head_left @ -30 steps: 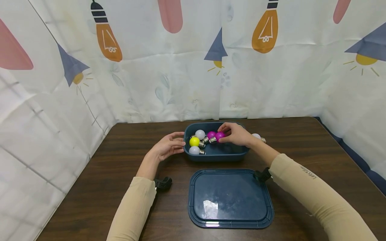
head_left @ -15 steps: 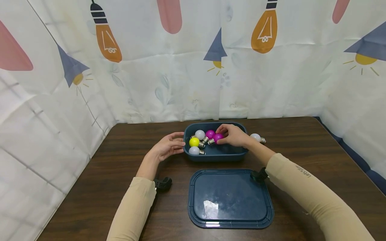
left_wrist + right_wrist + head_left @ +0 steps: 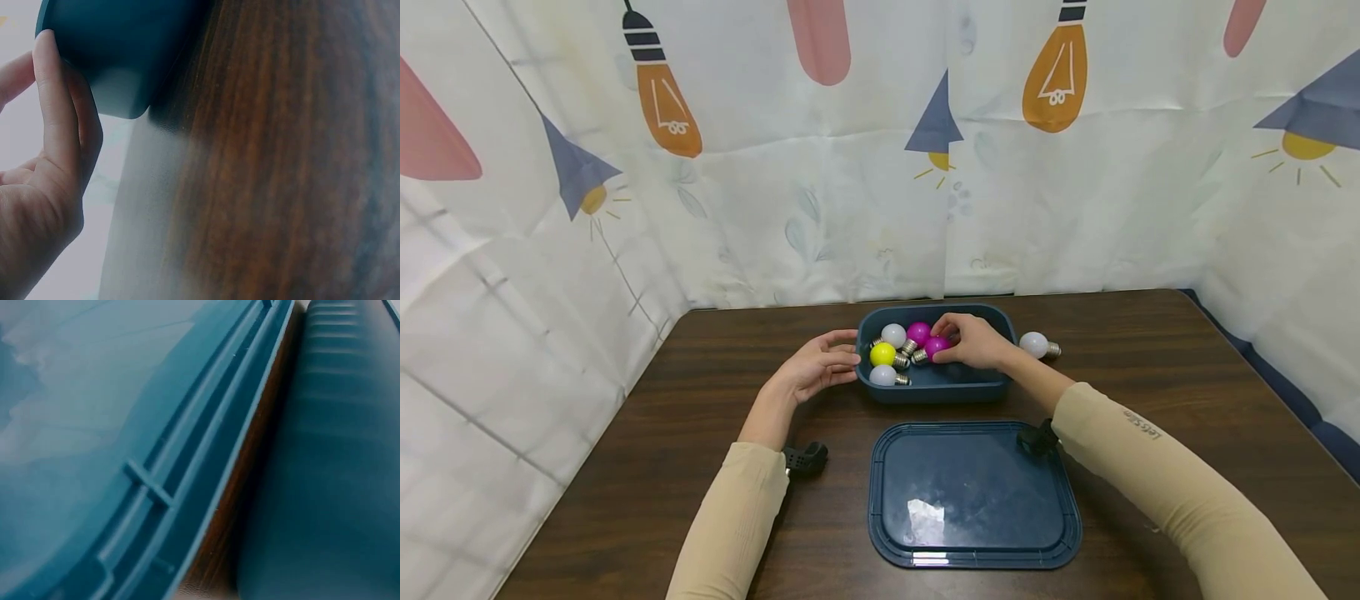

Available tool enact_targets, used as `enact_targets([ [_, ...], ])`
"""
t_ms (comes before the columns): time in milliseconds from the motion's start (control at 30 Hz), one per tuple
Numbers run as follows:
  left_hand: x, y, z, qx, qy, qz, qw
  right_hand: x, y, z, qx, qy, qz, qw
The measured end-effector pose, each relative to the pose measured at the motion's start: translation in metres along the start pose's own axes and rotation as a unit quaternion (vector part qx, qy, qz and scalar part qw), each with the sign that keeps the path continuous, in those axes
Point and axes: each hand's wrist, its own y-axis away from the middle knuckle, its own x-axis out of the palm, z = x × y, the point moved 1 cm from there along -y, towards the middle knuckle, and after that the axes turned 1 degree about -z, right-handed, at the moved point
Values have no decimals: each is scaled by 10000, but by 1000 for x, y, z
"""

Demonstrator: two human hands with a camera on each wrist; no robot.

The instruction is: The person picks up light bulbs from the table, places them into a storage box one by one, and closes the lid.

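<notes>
My right hand (image 3: pixel 976 340) is inside a dark blue bin (image 3: pixel 955 392), pinching a magenta light bulb (image 3: pixel 936 346) whose metal base points left. Against it lies a second magenta bulb (image 3: pixel 918 333). A white bulb (image 3: pixel 893 335), a yellow bulb (image 3: pixel 882 355) and another white bulb (image 3: pixel 882 376) fill the bin's left end. My left hand (image 3: pixel 820 364) touches the bin's left wall with fairly straight fingers; in the left wrist view a fingertip (image 3: pixel 45 39) rests at the rim. The right wrist view shows the bin wall (image 3: pixel 331 475) but not the hand.
A flat blue lid (image 3: pixel 973 500) lies on the brown wooden table (image 3: pixel 647 467), in front of the bin. One white bulb (image 3: pixel 1034 344) lies on the table just right of the bin. Behind the table hangs a printed curtain (image 3: pixel 865 208).
My right hand has moved left and slightly toward me with the magenta bulb, and the other magenta bulb has shifted left. The white bulb outside now shows fully. The left hand stays in place.
</notes>
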Motion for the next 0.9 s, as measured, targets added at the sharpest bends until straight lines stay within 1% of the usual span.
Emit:
enact_targets([
  [133, 0, 0, 0, -1, 1, -7, 10000, 1, 1, 1, 50, 45, -4, 10000],
  [433, -1, -1, 1, 41, -61, 9, 10000, 0, 2, 0, -86, 83, 14, 9999],
  [600, -2, -2, 3, 55, -92, 16, 9999, -4, 3, -1, -43, 101, -9, 9999],
  [900, 0, 0, 1, 17, -50, -39, 10000, -17, 11, 4, -179, -96, -2, 9998],
])
